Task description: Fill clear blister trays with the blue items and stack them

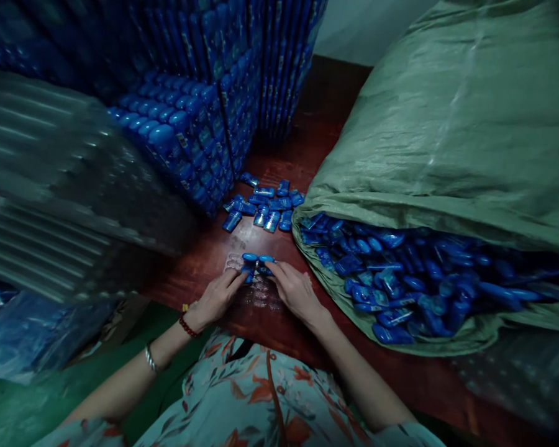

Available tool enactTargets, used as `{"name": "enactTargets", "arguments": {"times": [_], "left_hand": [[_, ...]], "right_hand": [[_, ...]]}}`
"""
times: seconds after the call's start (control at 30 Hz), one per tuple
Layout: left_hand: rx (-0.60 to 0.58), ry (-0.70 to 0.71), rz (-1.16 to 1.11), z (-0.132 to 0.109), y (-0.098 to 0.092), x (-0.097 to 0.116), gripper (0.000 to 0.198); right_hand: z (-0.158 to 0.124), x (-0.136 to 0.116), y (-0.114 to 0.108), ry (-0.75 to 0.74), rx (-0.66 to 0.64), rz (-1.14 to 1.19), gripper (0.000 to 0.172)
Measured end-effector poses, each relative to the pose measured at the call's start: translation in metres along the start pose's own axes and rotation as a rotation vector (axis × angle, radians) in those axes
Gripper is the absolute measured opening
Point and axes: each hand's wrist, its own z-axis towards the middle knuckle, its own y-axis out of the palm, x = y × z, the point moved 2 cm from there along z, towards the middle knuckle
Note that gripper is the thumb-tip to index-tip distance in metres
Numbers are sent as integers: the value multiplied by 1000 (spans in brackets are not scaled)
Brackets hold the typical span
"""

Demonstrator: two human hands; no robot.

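Note:
A clear plastic tray (261,293) with rounded hollows lies on the red-brown tabletop in front of me. Two small blue containers stand at its far part, their rounded, shiny ends up. My left hand (220,295) has its fingers closed on the left blue container (249,258). The right blue container (265,259) is pinched in the fingers of my right hand (299,292). Both hands partly cover the tray, and the undersides of the containers are hidden. Just beyond the tray lies a loose heap of the same blue containers (270,203).
To the right, a large green woven sack (423,136) lies with its mouth gaping, full of blue containers (391,279). Tall stacks of filled trays (181,136) rise at the back left. Stacked clear trays (41,149) jut in from the left.

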Motion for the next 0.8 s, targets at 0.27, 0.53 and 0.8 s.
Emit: {"name": "enactTargets", "arguments": {"times": [0.27,0.53,0.8], "left_hand": [[32,30,-12,-3,3,12,33],[-195,-38,-242,31,-20,3,28],[31,-85,-40,17,6,11,29]], "right_hand": [[-18,-21,16,-42,89,-127,31],[21,-22,-8,-6,-270,-79,29],[-5,-15,22,-3,32,-64,41]]}}
